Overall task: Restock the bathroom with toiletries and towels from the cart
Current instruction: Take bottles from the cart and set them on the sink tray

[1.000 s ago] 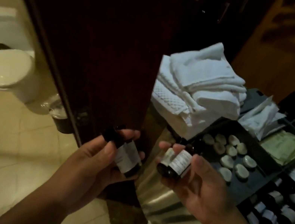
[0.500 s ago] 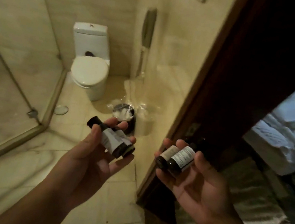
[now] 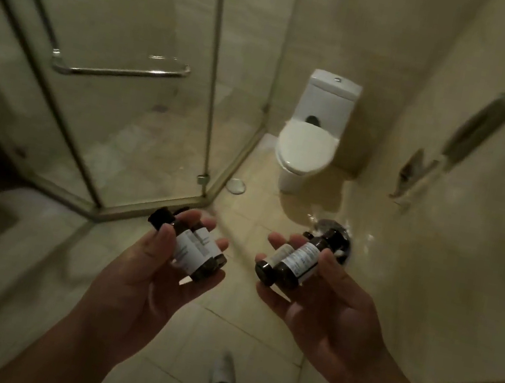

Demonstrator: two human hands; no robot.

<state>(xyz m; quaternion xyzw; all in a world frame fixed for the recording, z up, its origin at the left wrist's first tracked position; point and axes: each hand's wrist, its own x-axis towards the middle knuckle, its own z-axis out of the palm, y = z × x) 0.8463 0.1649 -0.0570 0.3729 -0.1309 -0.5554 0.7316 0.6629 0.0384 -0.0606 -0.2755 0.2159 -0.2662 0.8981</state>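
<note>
White toilet (image 3: 307, 148) sits against the far wall, lid down, cistern (image 3: 332, 100) behind it. To its left stands a glass shower enclosure (image 3: 141, 124), a chrome bar handle (image 3: 120, 71) mounted across the door panel. A round floor drain (image 3: 237, 186) lies between the shower's corner and the toilet base. A small waste bin (image 3: 345, 245) stands by the right wall, and a dark wall fitting (image 3: 470, 135) hangs above, too blurred to name. Beige tiled floor (image 3: 219, 330) underfoot.
</note>
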